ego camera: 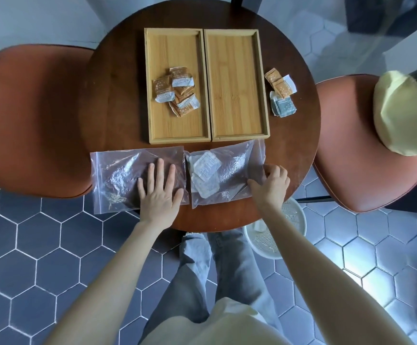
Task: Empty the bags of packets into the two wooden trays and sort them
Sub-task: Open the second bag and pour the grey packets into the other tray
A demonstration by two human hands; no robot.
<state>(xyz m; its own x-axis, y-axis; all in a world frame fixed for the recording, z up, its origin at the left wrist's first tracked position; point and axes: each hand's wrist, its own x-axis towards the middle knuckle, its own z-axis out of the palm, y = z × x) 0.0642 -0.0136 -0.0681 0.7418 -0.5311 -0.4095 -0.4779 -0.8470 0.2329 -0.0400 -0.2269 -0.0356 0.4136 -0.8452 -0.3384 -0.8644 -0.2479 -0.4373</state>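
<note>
Fingers [162, 170] of the left hand [159, 192] are spread straight and pressed flat on the left clear plastic zip bag [117, 178], which lies crumpled at the near edge of the round dark-brown wooden table [117, 95]; no packets can be made out in it. Fingers of the right hand [271, 181] are curled and pinched on the right-hand end of the second clear plastic zip bag [230, 170], just beside the first. Several white square packets [203, 174] are seen stacked inside this bag, toward its left end.

Two shallow rectangular bamboo trays are set side by side, touching, beyond the bags. In the left tray [175, 130] a loose heap of orange-and-white packets [177, 92] is piled near the middle. In the right tray [237, 115] only bare wood is shown.

On the table right of the trays, a few orange packets [278, 83] are overlapped onto grey-blue packets [283, 107].

Rust-coloured upholstered chairs are placed at the left [33, 120] and right [362, 145]; a pale yellow cloth [401, 113] is draped on the right one. A white perforated plastic basket [274, 232] is stood on the grey hexagon-tiled floor [40, 257], partly under the table.
</note>
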